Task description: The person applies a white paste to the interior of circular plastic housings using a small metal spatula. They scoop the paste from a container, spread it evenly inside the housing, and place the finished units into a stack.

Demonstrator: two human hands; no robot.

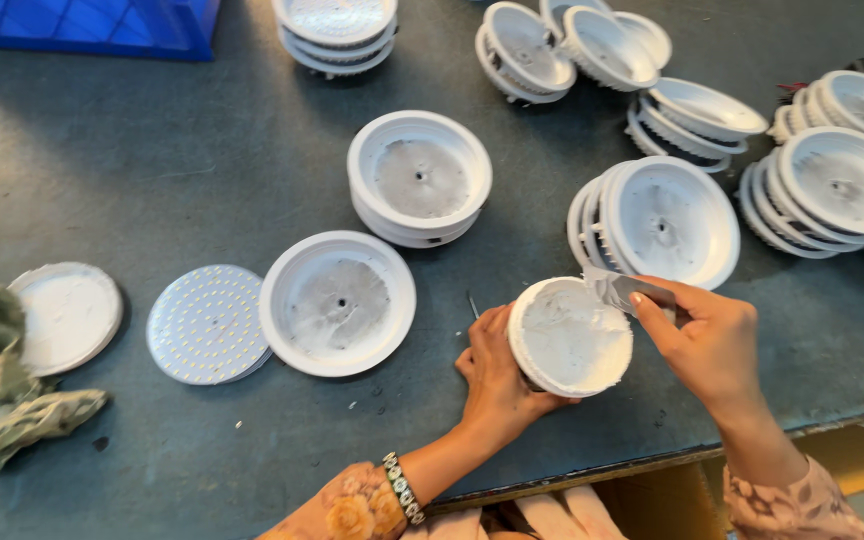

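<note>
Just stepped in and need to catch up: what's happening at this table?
A person holds a small round white container of grey paste in the left hand and scrapes at its rim with a flat scraper in the right hand. On the dark table lie white round housings, one beside a dotted LED disc, with more stacked behind.

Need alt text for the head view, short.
The left hand holds a small white round container of pale paste while the right hand scrapes it with a flat blade. White round lamp housings cover the grey table.
</note>
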